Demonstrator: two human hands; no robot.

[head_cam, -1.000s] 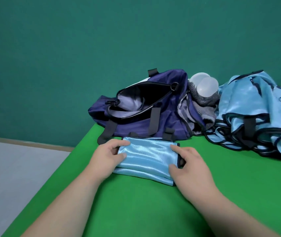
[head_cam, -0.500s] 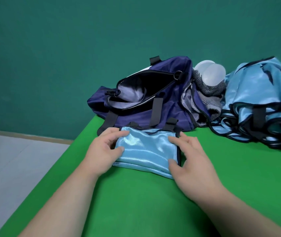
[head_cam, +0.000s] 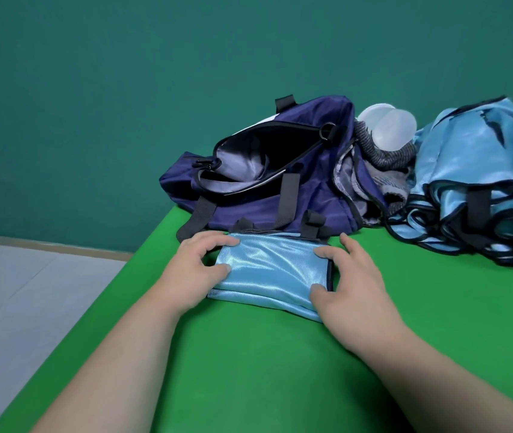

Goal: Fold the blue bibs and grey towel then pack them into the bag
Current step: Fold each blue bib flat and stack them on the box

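A folded blue bib [head_cam: 272,273] lies flat on the green table [head_cam: 249,370], just in front of the open navy bag [head_cam: 308,189]. My left hand [head_cam: 196,273] holds the bib's left end, with fingers over its far corner and thumb on its top. On the right end, my right hand [head_cam: 355,285] grips with a fingertip on the top and the thumb at the near corner. A pile of unfolded blue bibs [head_cam: 474,189] sits at the right. The grey towel [head_cam: 386,164] is bunched between the bag and that pile.
Clear plastic cups [head_cam: 386,126] rest on the grey towel against the teal wall. The bag's black straps [head_cam: 289,198] hang down toward the folded bib. The table's left edge drops to a grey floor [head_cam: 30,307].
Both hands have shifted from lying over the bib's ends to curling their fingers around them. The bib stays in front of the bag. The view has tilted a little.
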